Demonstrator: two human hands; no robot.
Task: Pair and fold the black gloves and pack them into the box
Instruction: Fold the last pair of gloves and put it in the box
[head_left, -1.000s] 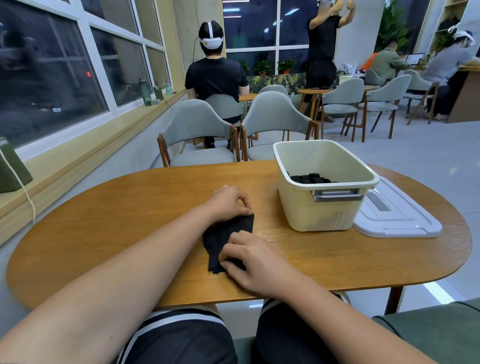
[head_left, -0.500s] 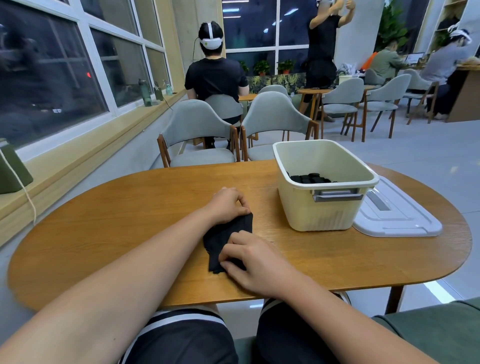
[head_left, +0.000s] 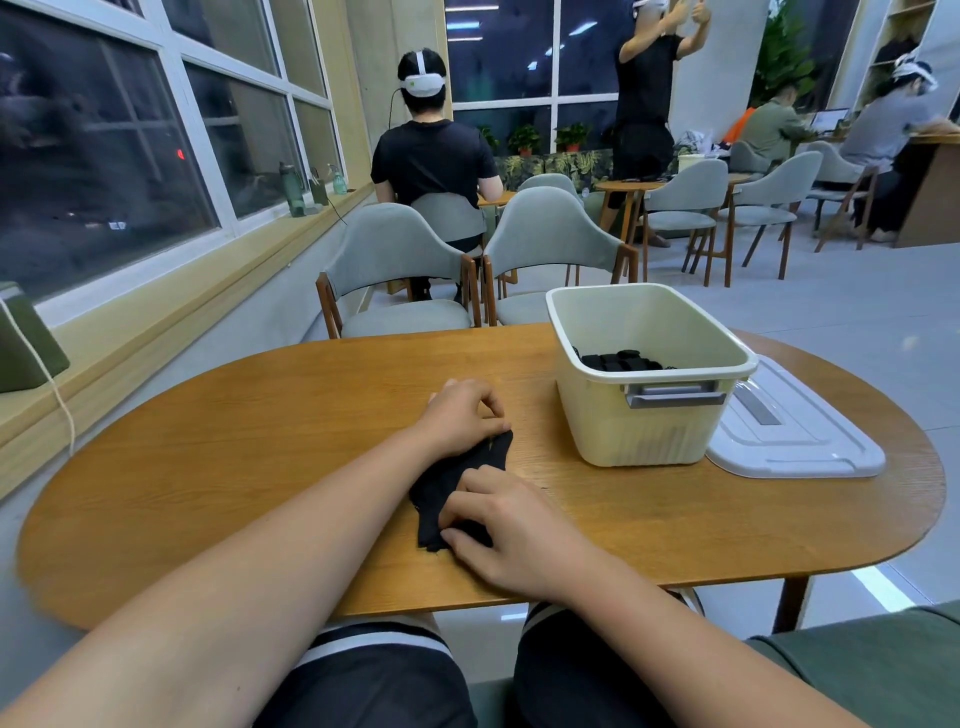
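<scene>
Mid-fold: my left hand (head_left: 460, 415) pinched the black gloves (head_left: 441, 486) at twelve o'clock, right hand (head_left: 501, 527) at six; next, I judged, fold over, then the box (head_left: 644, 441) at two o'clock.

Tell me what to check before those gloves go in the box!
1. Open box: ok, its lid lies beside it on the table.
2. Room inside: ok, only a few black bundles lie on the bottom.
3. Grip: ok, left hand and right hand both hold the black gloves.
4. Two gloves matched: cannot tell, the hands cover them.
5. Folded small: not ok, they lie long and flat.
</scene>
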